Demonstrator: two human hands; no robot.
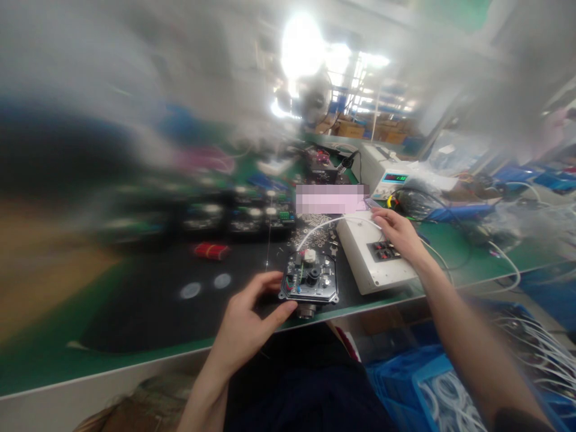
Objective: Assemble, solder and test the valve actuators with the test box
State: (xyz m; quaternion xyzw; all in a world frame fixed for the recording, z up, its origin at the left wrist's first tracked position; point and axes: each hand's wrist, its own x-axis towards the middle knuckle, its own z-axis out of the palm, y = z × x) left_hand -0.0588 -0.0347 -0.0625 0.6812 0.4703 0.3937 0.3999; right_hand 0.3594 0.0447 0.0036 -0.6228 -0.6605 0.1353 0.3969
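Observation:
My left hand grips the left side of a square black metal housing near the table's front edge, thumb at the front corner. Inside the housing lies a circuit board with a white connector and a round black part. From its back a white cable arches right, over a white box with red and black terminals, and passes under my right hand. The fingers of that hand are bent and pressed together above the box's far edge; whatever lies between them is hidden.
Loose screws and nuts lie behind the housing. Several circuit boards and a red bundle are at left on a black mat. A power supply stands at the back. Below right is a blue crate of white cables.

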